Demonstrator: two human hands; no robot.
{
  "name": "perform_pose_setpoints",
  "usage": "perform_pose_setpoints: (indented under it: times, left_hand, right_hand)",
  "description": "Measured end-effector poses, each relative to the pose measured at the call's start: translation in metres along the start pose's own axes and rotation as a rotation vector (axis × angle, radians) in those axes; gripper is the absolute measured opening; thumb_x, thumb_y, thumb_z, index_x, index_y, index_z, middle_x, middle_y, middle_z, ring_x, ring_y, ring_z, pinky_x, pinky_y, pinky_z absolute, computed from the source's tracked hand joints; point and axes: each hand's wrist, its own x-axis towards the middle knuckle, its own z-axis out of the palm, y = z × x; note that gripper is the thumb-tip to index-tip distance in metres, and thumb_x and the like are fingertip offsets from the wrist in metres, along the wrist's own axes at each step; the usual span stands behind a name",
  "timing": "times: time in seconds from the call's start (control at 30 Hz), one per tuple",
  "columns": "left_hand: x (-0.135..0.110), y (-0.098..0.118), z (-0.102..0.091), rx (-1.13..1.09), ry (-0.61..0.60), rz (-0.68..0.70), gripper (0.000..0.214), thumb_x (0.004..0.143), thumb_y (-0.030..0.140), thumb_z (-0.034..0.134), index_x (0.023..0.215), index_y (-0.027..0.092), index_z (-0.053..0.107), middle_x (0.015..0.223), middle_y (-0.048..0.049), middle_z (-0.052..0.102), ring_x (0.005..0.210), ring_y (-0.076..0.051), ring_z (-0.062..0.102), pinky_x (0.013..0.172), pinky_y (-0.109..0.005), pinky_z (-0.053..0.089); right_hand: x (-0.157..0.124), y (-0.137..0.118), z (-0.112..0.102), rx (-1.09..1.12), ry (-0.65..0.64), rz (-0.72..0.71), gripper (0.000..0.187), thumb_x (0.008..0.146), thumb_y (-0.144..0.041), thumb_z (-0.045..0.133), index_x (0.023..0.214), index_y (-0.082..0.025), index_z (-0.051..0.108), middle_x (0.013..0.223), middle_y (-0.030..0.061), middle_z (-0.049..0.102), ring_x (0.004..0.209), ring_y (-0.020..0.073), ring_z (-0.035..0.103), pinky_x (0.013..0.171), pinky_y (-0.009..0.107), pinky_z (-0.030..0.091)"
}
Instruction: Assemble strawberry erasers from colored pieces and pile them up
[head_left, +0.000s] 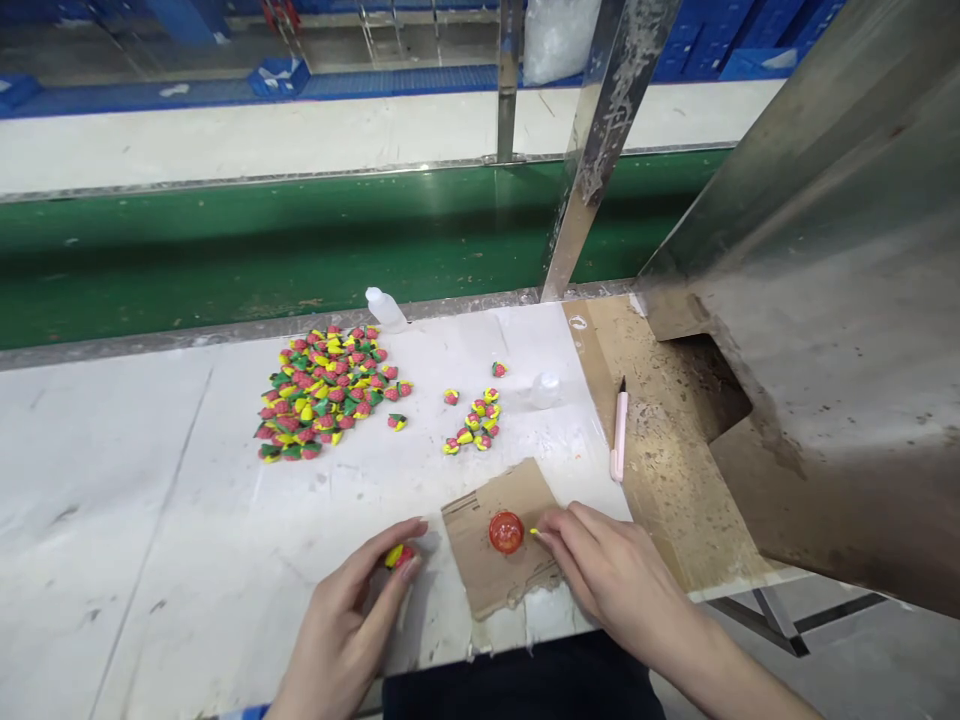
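My left hand point(352, 620) pinches a small red, yellow and green strawberry-shaped piece point(397, 556) between thumb and fingers near the table's front edge. My right hand point(607, 575) rests on a scrap of brown cardboard point(480, 570) and pinches a tiny yellow bit point(534, 532) at its fingertips, right beside a small red cap point(506, 532) that sits on the cardboard. A big heap of the same coloured pieces point(322, 395) lies further back on the left. A smaller cluster of pieces point(472, 425) lies in the middle.
A pink pen-like tool point(619, 440) lies on a brown board point(667, 470) to the right. A small white squeeze bottle point(384, 307) lies at the white table's back edge, with a clear cap point(546, 388) nearby. Behind runs a green conveyor belt point(225, 250). A slanted metal chute point(825, 300) fills the right.
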Motion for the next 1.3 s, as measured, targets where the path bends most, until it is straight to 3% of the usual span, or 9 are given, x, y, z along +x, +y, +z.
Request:
perform_pose_setpoints:
  times: [0.1,0.23,0.33,0.63,0.7,0.8,0.93,1.1,1.3]
  left_hand:
    - [-0.006,-0.006,0.004,-0.099,0.156,-0.094,0.029,0.078,0.046,0.086,0.099,0.026,0.085,0.098,-0.0068,0.088,0.089,-0.027,0.083,0.085,-0.028,0.066]
    - [-0.014,0.003,0.012,-0.235,0.277,-0.149,0.033,0.067,0.055,0.093,0.073,0.024,0.083,0.085,-0.0058,0.087,0.082,-0.024,0.083,0.074,-0.023,0.066]
    - [-0.016,0.011,0.015,-0.342,0.323,-0.175,0.043,0.064,0.058,0.094,0.09,0.026,0.084,0.082,-0.0037,0.087,0.076,-0.023,0.083,0.07,-0.024,0.067]
    - [-0.005,0.004,0.008,-0.631,0.224,-0.33,0.049,0.053,0.036,0.104,0.094,0.02,0.082,0.082,-0.0056,0.087,0.072,-0.023,0.083,0.069,-0.025,0.068]
    - [-0.002,0.005,0.006,-0.725,0.183,-0.389,0.045,0.047,0.03,0.107,0.082,0.018,0.082,0.076,-0.0058,0.086,0.067,-0.021,0.082,0.067,-0.023,0.067]
    - [-0.002,0.016,0.01,-0.829,0.216,-0.415,0.041,0.043,0.033,0.108,0.068,0.017,0.081,0.071,-0.0055,0.084,0.059,-0.017,0.078,0.06,-0.019,0.064]
    - [-0.006,0.035,0.018,-0.891,0.249,-0.408,0.046,0.047,0.033,0.108,0.085,0.02,0.085,0.069,-0.0015,0.082,0.049,-0.012,0.069,0.049,-0.017,0.057]
    - [-0.01,0.041,0.022,-0.902,0.213,-0.458,0.041,0.04,0.033,0.109,0.068,0.018,0.084,0.074,-0.006,0.085,0.054,-0.013,0.071,0.058,-0.021,0.061]
    - [-0.013,0.045,0.026,-1.019,0.144,-0.481,0.038,0.047,0.034,0.108,0.074,0.022,0.086,0.074,-0.0047,0.085,0.053,-0.011,0.07,0.058,-0.021,0.058]
  right_hand:
    - [0.008,0.001,-0.001,-0.204,-0.088,-0.091,0.017,0.106,-0.007,0.043,0.109,-0.019,0.054,0.084,0.0017,0.064,0.069,0.0204,0.065,0.055,0.032,0.036]
    - [0.012,-0.002,-0.005,-0.278,-0.164,-0.17,0.032,0.09,0.006,0.051,0.113,-0.017,0.051,0.087,0.0022,0.065,0.07,0.0216,0.067,0.053,0.033,0.04]
    - [0.013,-0.002,-0.007,-0.302,-0.186,-0.195,0.039,0.085,0.008,0.051,0.115,-0.016,0.05,0.09,0.0028,0.066,0.072,0.0214,0.068,0.053,0.033,0.043]
    - [0.033,-0.008,-0.015,-0.467,-0.319,-0.294,0.032,0.084,0.008,0.056,0.106,-0.014,0.051,0.085,0.0042,0.064,0.068,0.023,0.065,0.048,0.034,0.043]
    - [0.039,-0.009,-0.018,-0.475,-0.345,-0.325,0.029,0.084,0.007,0.058,0.103,-0.014,0.052,0.084,0.0048,0.064,0.068,0.0235,0.065,0.047,0.034,0.044]
    - [0.046,-0.008,-0.019,-0.475,-0.366,-0.358,0.025,0.086,0.006,0.058,0.099,-0.015,0.054,0.083,0.004,0.064,0.068,0.0225,0.065,0.046,0.033,0.044]
    - [0.047,-0.008,-0.019,-0.489,-0.369,-0.368,0.024,0.086,0.006,0.057,0.098,-0.015,0.054,0.083,0.004,0.064,0.069,0.0224,0.066,0.046,0.033,0.045]
    - [0.043,-0.007,-0.019,-0.495,-0.335,-0.386,0.029,0.082,0.008,0.056,0.1,-0.015,0.052,0.082,0.0039,0.063,0.067,0.0229,0.065,0.046,0.034,0.044]
    - [0.038,-0.005,-0.017,-0.483,-0.295,-0.396,0.029,0.083,0.007,0.055,0.1,-0.017,0.051,0.082,0.0028,0.063,0.065,0.0223,0.064,0.048,0.034,0.043]
